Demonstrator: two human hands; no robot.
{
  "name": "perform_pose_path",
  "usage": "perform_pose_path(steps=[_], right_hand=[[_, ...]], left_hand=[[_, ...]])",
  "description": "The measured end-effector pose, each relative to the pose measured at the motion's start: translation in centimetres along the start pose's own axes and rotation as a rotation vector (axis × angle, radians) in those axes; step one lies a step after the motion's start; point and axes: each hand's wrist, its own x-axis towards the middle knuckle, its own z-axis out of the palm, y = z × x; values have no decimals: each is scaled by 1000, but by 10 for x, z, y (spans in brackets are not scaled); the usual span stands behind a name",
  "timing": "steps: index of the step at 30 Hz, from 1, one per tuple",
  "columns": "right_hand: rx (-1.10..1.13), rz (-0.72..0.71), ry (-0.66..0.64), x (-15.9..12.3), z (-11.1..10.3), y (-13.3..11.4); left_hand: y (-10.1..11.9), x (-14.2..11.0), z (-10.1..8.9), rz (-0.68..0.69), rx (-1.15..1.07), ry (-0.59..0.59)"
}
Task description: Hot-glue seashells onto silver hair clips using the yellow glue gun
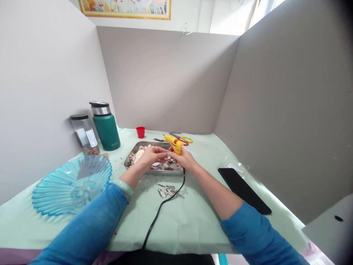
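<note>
My right hand (pixel 184 159) is closed around a yellow hot glue gun (pixel 176 144), which is tilted with its nozzle toward the far left. Against its fingers, my left hand (pixel 153 156) pinches something small, too small to make out. Both hands are over a metal tray (pixel 162 172) of seashells (pixel 139 154), partly hiding its contents. A black cord (pixel 162 203) runs from the glue gun toward the front edge of the table. Beside the cord lies a loose pile of small silver metal clips (pixel 167 191).
To the left are a blue scalloped glass dish (pixel 52 187), a clear jar (pixel 85 136) and a green bottle (pixel 106 131). Behind the tray stand a red cup (pixel 140 132) and scissors (pixel 187 139). A black flat object (pixel 244 190) lies right. Grey panels (pixel 168 81) enclose the table.
</note>
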Motion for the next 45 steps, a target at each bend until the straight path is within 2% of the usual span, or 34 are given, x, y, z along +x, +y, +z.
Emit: perform_pose_path(steps=[7, 9, 15, 20, 24, 28, 34, 45], right_hand=[[75, 34, -12, 0, 0, 0], [72, 24, -12, -1, 0, -2], [66, 58, 25, -3, 0, -5], [59, 77, 41, 0, 0, 3], [93, 100, 86, 1, 0, 3], [150, 125, -10, -1, -2, -4], [194, 124, -99, -2, -8, -8], [176, 91, -169, -5, -9, -6]], left_hand=[[-4, 2, -4, 43, 0, -110], [-5, 2, -5, 43, -1, -109], [-3, 2, -4, 60, -12, -10], [-4, 2, -4, 42, -31, -6], [-5, 5, -5, 69, -135, 118], [-7, 11, -10, 119, -237, 234], [-7, 14, -13, 205, -307, 317], [-1, 8, -9, 215, -333, 348]])
